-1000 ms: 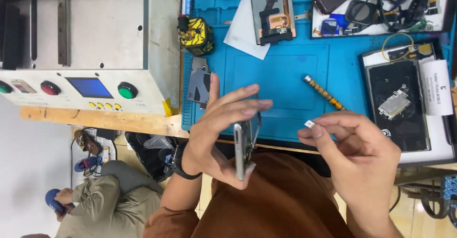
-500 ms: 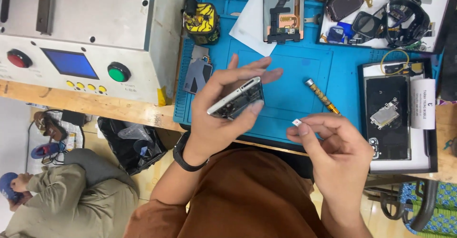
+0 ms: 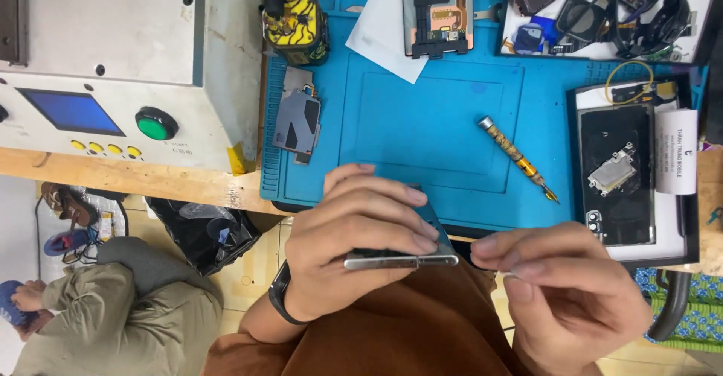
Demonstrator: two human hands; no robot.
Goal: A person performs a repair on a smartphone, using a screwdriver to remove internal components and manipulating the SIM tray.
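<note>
Left of the blue mat (image 3: pixel 422 120), a grey machine box (image 3: pixel 113 67) with a blue screen and a green button (image 3: pixel 157 123) sits on the wooden worktop (image 3: pixel 113 176), and below the worktop's edge another person in olive clothes (image 3: pixel 113 323) crouches on the floor. On the mat's left part lie a yellow-and-black device (image 3: pixel 295 28) and a grey metal shield plate (image 3: pixel 296 116).

Just below the mat's near edge, the left hand (image 3: pixel 354 244) is curled shut around a slim phone (image 3: pixel 399 259), held edge-on to the camera, fingers wrapped over the top and thumb beneath (a dark band circles the wrist). A steady grip like this looks right to me for edge work: the phone should stay level and still while the other hand lines up with its end.

Right of the phone, nearly touching its end, the right hand (image 3: pixel 572 297) has thumb and forefinger pinched together on something tiny and pale; I cannot tell what it is. Working that piece in straight, without forcing it, seems the careful way.

Farther up on the mat lies a gold-handled screwdriver (image 3: pixel 518 158), well apart from both hands. At the mat's right edge, a black tray (image 3: pixel 633 173) holds a dark phone back with a small silver bracket (image 3: pixel 611 169).
</note>
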